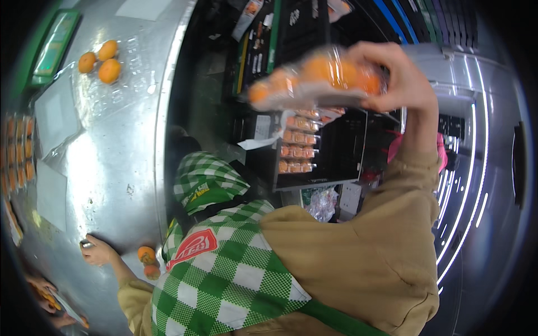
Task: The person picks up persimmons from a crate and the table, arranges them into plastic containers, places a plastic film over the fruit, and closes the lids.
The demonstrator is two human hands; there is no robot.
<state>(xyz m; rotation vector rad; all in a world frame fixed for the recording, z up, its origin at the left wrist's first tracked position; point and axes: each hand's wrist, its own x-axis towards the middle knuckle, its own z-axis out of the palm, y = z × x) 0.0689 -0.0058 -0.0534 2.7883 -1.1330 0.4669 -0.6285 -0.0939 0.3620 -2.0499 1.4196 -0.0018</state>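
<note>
My right hand (400, 75) is raised high and grips a clear-wrapped tray of orange fruit (316, 81), which is blurred by motion. My left hand (98, 252) rests low on the steel table (112, 168), fingers curled, with a small dark thing at its fingertips that I cannot make out. Two loose orange fruits (148, 262) lie just right of that hand, near the table's edge. My green checked apron (224, 269) and tan sleeves fill the lower middle.
Three loose orange fruits (100, 60) lie at the table's far end beside clear plastic sheets (56, 115) and a green scale (55, 46). Packed fruit trays sit in a black crate (297, 151) below, more at the left edge (17, 157). Another person's hand (47, 297) works lower left.
</note>
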